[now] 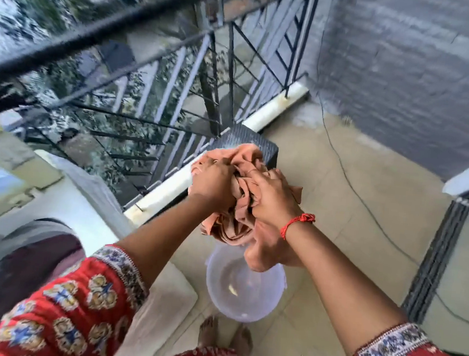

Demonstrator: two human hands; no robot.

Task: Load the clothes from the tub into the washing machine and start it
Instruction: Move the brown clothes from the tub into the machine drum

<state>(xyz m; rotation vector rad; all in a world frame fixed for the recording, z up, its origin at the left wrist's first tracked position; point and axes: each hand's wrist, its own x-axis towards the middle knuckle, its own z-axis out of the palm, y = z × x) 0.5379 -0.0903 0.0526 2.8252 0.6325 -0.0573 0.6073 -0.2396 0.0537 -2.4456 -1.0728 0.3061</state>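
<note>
Peach cloth, one bunched garment, is held up above the single translucent tub on the floor, both hands clenched into its folds: left hand on the far-left part, right hand on the right. The tub looks nearly empty. The one washing machine sits near left, its opening dark. A trailing end hanging low could snag the tub rim or drip, I judge.

Soft, even daylight around me; no hard shadows. Motion blur throughout, worst upper left; wide-angle edges bend.
</note>
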